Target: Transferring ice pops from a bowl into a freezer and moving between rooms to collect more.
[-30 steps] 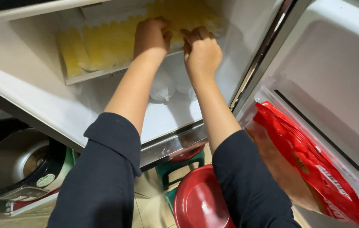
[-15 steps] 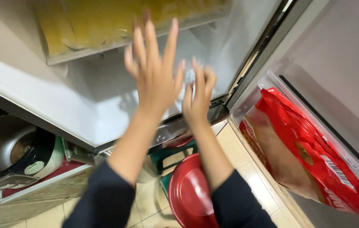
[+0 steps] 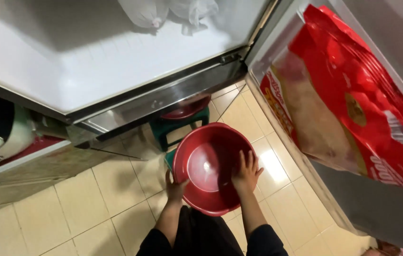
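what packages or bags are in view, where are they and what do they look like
Red bag: in the open door's shelf at right, large, red with a clear window showing pale contents.
Clear bags: two knotted plastic bags at the top, inside the white compartment.
No screens or signs in view.

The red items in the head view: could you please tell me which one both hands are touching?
The round red plastic basin low in the middle, gripped by the left hand and right hand; the red snack bag sits untouched in the door shelf.
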